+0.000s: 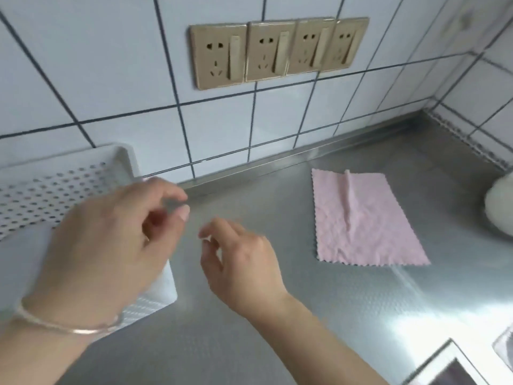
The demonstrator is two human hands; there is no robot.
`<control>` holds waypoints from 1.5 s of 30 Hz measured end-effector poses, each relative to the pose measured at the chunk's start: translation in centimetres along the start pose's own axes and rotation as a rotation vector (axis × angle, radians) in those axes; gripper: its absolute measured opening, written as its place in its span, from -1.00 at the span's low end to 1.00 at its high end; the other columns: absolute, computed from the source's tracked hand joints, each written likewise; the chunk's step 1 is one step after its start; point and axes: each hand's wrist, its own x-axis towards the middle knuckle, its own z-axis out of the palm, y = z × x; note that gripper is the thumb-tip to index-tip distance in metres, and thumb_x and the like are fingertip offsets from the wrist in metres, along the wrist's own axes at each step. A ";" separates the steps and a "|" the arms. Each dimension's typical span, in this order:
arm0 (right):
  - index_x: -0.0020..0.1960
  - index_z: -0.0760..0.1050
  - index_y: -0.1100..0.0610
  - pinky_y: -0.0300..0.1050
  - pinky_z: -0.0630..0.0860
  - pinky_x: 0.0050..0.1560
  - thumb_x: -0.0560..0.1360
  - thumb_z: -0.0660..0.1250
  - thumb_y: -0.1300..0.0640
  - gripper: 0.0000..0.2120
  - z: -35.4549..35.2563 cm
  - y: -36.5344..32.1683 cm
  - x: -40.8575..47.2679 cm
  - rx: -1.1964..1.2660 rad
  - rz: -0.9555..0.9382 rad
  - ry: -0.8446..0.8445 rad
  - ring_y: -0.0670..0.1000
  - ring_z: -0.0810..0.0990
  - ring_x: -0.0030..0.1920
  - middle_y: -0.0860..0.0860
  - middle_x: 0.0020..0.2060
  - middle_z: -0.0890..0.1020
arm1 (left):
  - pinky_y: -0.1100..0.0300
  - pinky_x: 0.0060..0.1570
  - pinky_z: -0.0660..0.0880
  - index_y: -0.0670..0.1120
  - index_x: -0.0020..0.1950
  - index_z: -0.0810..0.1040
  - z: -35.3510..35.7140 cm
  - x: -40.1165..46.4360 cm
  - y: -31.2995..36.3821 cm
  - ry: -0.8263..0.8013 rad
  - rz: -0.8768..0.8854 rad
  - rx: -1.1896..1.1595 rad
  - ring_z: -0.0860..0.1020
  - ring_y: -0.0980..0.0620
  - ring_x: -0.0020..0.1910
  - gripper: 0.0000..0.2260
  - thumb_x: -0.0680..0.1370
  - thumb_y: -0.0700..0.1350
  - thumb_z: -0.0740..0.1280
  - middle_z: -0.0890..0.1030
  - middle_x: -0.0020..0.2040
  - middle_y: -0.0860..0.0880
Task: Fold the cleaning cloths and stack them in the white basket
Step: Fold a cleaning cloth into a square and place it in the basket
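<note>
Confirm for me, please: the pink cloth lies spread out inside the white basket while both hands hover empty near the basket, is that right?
Not quite. The head view shows the pink cloth spread out on the steel counter, well to the right of the white basket, not inside it. The rest holds: the left hand and right hand hover empty near the basket.

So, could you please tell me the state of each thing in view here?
pink cloth: unfolded, lying on the steel counter, one raised crease
white basket: upright, near part hidden
left hand: loosely curled, holding nothing
right hand: loosely curled, holding nothing
wall sockets: nothing plugged in
</note>
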 end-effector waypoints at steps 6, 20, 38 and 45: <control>0.01 0.54 0.00 -0.14 0.43 -0.25 0.49 0.19 0.07 -0.82 -6.6 14.8 -9.8 -0.271 0.702 -0.282 0.07 0.62 -0.15 -0.05 -0.15 0.66 | 0.27 -0.15 0.49 0.24 -0.13 0.50 15.7 -1.7 5.2 -0.418 -0.260 -0.148 0.53 0.16 -0.30 -0.92 0.48 0.04 0.34 0.56 -0.30 0.17; 0.15 0.52 0.22 -0.05 0.41 0.10 0.52 0.18 0.14 -0.72 -18.9 43.4 -8.7 -0.300 1.257 -0.224 0.19 0.47 0.15 0.20 0.14 0.51 | 0.03 -0.11 0.53 -0.25 -0.20 0.53 38.7 10.3 12.2 -0.332 -0.688 0.006 0.56 -0.26 0.00 -0.80 0.47 -0.11 0.28 0.57 -0.04 -0.29; -0.27 0.37 0.03 -0.07 0.48 -0.01 0.58 0.00 -0.11 -0.64 -8.8 32.2 -7.8 -0.310 0.776 -0.612 0.07 0.54 -0.04 -0.03 -0.26 0.50 | 0.17 -0.21 0.42 -0.02 -0.19 0.42 30.3 -3.6 3.2 -0.148 -1.092 0.067 0.52 -0.15 -0.21 -0.81 0.53 0.06 0.21 0.59 -0.20 -0.09; 0.01 0.46 0.08 -0.12 0.45 -0.10 0.55 0.10 -0.04 -0.75 -7.6 28.2 -10.0 -0.387 0.830 -0.716 0.07 0.55 -0.10 0.02 -0.11 0.60 | 0.08 -0.06 0.55 0.00 -0.35 0.41 27.1 -9.8 1.1 -0.083 -1.225 -0.035 0.56 -0.15 -0.19 -0.74 0.47 0.09 0.32 0.61 -0.23 -0.08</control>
